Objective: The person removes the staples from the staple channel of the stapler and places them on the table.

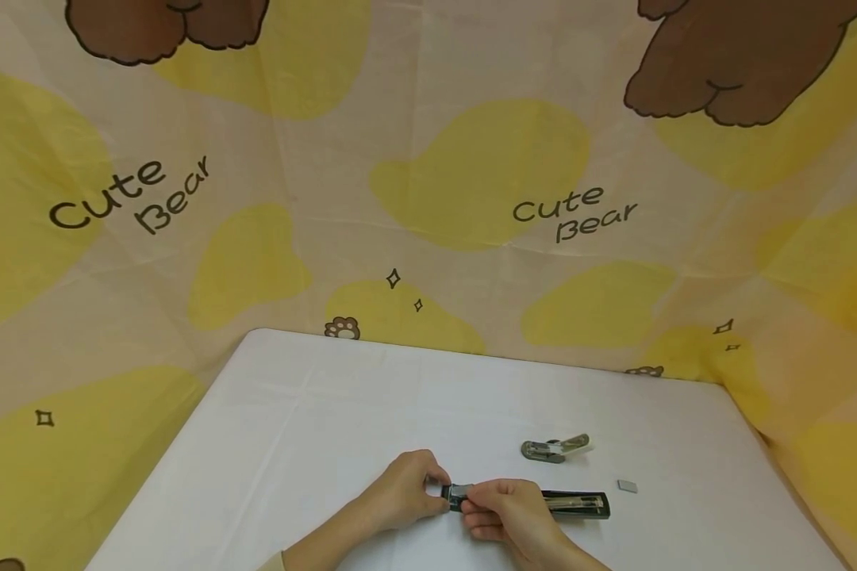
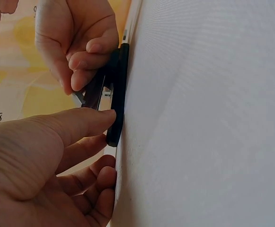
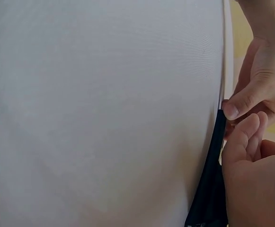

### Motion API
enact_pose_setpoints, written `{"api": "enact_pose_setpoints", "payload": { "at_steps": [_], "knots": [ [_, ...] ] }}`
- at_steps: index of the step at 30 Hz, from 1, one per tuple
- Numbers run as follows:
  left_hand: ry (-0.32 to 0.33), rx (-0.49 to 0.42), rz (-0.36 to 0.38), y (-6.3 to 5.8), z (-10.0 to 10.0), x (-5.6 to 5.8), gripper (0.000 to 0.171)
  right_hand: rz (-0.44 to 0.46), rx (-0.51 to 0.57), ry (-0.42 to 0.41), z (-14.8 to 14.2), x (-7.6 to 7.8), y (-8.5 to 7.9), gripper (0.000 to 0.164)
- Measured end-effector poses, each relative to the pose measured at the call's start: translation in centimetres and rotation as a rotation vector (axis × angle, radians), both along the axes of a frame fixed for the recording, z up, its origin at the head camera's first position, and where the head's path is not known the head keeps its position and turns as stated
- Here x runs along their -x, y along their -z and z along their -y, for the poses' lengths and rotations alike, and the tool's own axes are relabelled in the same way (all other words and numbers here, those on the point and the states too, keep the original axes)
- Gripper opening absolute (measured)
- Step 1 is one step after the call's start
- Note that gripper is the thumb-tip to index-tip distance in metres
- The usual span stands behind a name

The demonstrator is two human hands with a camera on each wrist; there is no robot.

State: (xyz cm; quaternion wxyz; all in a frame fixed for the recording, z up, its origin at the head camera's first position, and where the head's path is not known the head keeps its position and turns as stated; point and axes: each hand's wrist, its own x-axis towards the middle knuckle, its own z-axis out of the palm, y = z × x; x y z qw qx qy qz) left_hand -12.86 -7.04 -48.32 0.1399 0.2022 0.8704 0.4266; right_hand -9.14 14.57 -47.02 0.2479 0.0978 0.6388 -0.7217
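Observation:
A long black stapler (image 1: 577,504) lies opened out on the white table, its metal channel showing at the right end. My left hand (image 1: 404,493) pinches the stapler's left end between thumb and index finger. Over the stapler, my right hand (image 1: 509,515) pinches a small silvery strip of staples (image 2: 78,99) in its fingertips; its other fingers are curled beside the stapler's body. In the right wrist view, the black stapler (image 3: 210,184) is partly covered by the right hand, and the staples are hidden.
Behind the stapler is a small grey-green stapler (image 1: 553,449), spread open on the table (image 1: 328,420). A short grey strip of staples (image 1: 627,485) lies to the right. Yellow-patterned cloth (image 1: 428,198) hangs along the table's back and sides.

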Motion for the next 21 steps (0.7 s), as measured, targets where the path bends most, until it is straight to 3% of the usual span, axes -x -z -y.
{"api": "enact_pose_setpoints", "payload": {
  "at_steps": [7,21],
  "knots": [
    [0.002,0.003,-0.004,0.0,0.1,0.0,0.026,-0.025,-0.057,0.029,-0.3,0.0,0.0,0.021],
    [-0.013,0.011,-0.043,0.0,-0.1,-0.1,0.027,-0.006,-0.055,0.057,-2.3,0.0,-1.4,0.025]
  ]
}}
